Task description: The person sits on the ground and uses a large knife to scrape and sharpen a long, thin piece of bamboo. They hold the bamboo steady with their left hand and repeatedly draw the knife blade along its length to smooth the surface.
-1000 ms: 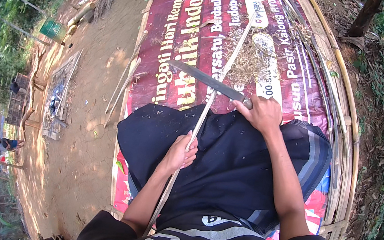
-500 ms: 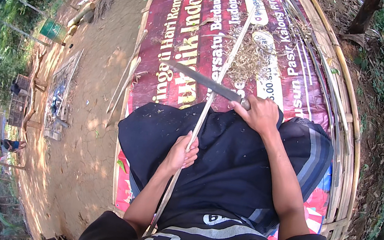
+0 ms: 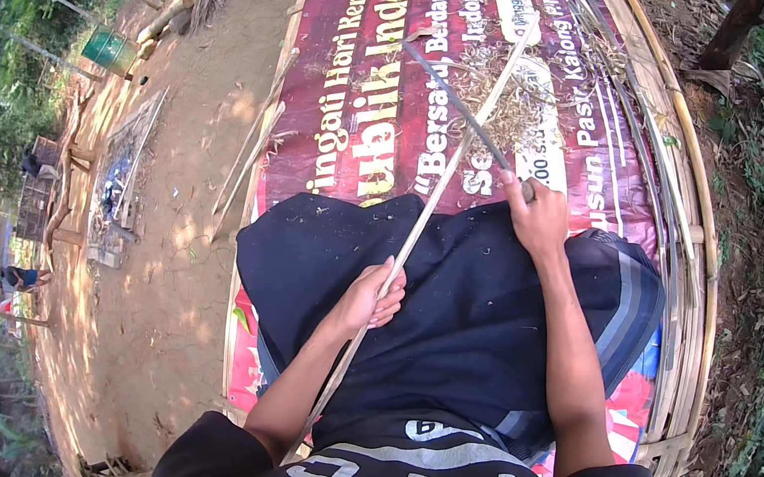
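Note:
My left hand [image 3: 372, 299] is closed round a long, thin, pale strip of bamboo [image 3: 433, 199], which runs from beside my body up and away over my lap. In my right hand [image 3: 539, 218] I grip the handle of a long machete [image 3: 462, 110]. Its blade points to the far left and crosses the strip beyond my knees, apparently touching it. Dark cloth [image 3: 452, 301] covers my legs. Curly pale shavings [image 3: 510, 108] lie heaped beyond the crossing, with small bits scattered on the cloth.
I sit on a bamboo platform [image 3: 680, 369] covered by a dark red printed banner [image 3: 316, 116]. More strips [image 3: 638, 130] lie along its right side, and a few sticks [image 3: 250, 156] lean at its left edge. Bare ground, a green drum [image 3: 110, 50] and two distant people are to the left.
The machete has moved away along the strip, and its tip has swung farther forward. My right hand has moved slightly right and away. The strip's far end has shifted right.

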Demonstrator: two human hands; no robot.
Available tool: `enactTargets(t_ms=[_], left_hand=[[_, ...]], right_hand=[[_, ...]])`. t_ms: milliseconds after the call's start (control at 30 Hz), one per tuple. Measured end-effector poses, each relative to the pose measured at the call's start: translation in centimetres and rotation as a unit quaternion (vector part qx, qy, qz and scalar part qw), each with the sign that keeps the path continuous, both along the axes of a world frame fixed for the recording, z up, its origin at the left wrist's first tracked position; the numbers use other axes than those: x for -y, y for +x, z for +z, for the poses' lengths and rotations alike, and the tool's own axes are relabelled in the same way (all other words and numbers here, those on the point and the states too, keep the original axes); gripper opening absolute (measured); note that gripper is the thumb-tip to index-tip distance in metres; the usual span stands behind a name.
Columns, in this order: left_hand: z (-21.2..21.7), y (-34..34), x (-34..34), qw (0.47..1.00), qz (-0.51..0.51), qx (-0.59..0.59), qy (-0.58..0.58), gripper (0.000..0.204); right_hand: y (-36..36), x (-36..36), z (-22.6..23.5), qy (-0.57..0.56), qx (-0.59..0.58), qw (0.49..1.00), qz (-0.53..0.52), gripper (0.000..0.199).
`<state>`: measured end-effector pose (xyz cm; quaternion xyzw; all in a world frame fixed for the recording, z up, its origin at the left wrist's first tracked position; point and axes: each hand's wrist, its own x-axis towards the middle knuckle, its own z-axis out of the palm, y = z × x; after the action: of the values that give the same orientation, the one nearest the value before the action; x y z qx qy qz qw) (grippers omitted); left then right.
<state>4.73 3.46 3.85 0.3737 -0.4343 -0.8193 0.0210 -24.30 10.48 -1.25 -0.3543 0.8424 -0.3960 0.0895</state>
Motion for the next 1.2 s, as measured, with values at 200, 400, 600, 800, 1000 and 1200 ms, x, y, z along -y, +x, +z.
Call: enactTargets(t_ms=[200,400,600,800,1000,1200], left_hand=[[0.6,-3.5,1.0,0.997,0.002,-0.010,-0.073,0.047],[1.9,-4.5,1.0,0.989,0.065,-0.002,-0.129,0.031],[1.2,-4.2,0.4,0.993,0.070,-0.049,-0.087,0.039],[1.7,-4.7,0.8,0.981,0.042,0.004,-0.191,0.037],[2.2,-5.5,1.2,0.982,0.074,-0.012,-0.176,0.032],[2.0,-5.0,0.8,0.982,0.081,-0.006,-0.170,0.033]], right_hand=[[4.8,-0.9,0.7,-0.070,-0.173,0.965,0.184,0.061],[5.6,-0.8,0.0,-0.097,-0.175,0.958,0.203,0.062],[6.2,-0.8,0.2,-0.150,-0.154,0.936,0.279,0.065],[4.0,-0.4,-1.7,-0.161,-0.201,0.933,0.252,0.064],[3.6,0.1,-0.8,-0.156,-0.227,0.931,0.240,0.063],[3.8,0.5,-1.0,-0.168,-0.232,0.926,0.246,0.063]])
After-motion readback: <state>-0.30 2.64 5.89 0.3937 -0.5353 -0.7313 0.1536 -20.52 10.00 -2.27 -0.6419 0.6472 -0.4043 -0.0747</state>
